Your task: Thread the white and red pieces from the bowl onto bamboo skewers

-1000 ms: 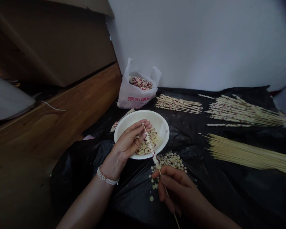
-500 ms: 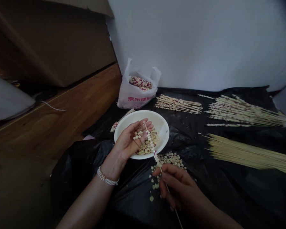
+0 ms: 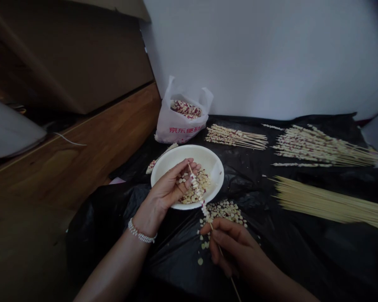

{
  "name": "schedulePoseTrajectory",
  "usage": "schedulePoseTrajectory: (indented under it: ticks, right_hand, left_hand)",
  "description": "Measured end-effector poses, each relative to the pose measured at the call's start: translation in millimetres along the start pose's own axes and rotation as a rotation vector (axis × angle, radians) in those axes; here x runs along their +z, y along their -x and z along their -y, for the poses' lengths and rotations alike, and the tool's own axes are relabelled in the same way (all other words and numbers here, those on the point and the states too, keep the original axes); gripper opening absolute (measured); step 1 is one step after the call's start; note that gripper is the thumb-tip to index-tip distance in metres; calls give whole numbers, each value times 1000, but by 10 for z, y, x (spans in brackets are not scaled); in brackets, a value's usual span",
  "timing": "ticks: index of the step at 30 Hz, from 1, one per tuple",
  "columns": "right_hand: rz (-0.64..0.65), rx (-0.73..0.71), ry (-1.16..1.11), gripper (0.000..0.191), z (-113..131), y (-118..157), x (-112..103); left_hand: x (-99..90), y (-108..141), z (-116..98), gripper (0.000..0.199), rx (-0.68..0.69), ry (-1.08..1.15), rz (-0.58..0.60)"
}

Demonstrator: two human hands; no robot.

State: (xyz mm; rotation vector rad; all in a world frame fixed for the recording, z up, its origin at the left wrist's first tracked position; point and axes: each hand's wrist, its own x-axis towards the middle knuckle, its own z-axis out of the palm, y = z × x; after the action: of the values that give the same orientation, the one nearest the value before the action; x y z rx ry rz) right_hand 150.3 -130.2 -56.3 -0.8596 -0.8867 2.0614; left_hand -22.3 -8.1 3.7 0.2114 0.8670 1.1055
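Note:
My left hand point(image 3: 165, 184), a beaded bracelet on its wrist, is cupped over the white bowl point(image 3: 219, 184) with a few corn kernels point(image 3: 182, 178) in its palm. Its thumb and fingertips close at the upper tip of a wooden skewer point(image 3: 195, 186), which is threaded with whitish and dark red kernels. Lower down, my right hand point(image 3: 233, 241) pinches the same skewer below the threaded stretch, the bare end pointing down toward me. Loose kernels lie in the bowl, partly hidden by my left hand. A pile of kernels point(image 3: 229, 212) spreads beside my right hand.
Black plastic sheeting point(image 3: 245, 188) covers the work surface. Behind the bowl stands a white plastic bag point(image 3: 179, 130) with kernels inside. Threaded skewers lie in a small bundle point(image 3: 236, 137) and a larger one point(image 3: 315, 147); bare skewers point(image 3: 327, 203) are at right.
My left thumb and fingers have drawn together at the skewer's tip, from a more open palm. The skewer and my right hand have shifted slightly left.

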Motion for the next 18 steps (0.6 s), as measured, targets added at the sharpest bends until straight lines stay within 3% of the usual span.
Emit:
schedulePoseTrajectory:
  ticks: [7, 15, 18]
  right_hand:
    - [-6, -26, 23, 20, 18, -8, 6]
    - [-17, -58, 41, 22, 8, -5, -5]
    - [-28, -62, 43, 22, 7, -15, -3]
  left_hand:
    - [14, 29, -16, 11, 6, -89, -18]
    - [-116, -41, -17, 17, 56, -225, 24]
    - [-104, -30, -13, 11, 41, -234, 29]
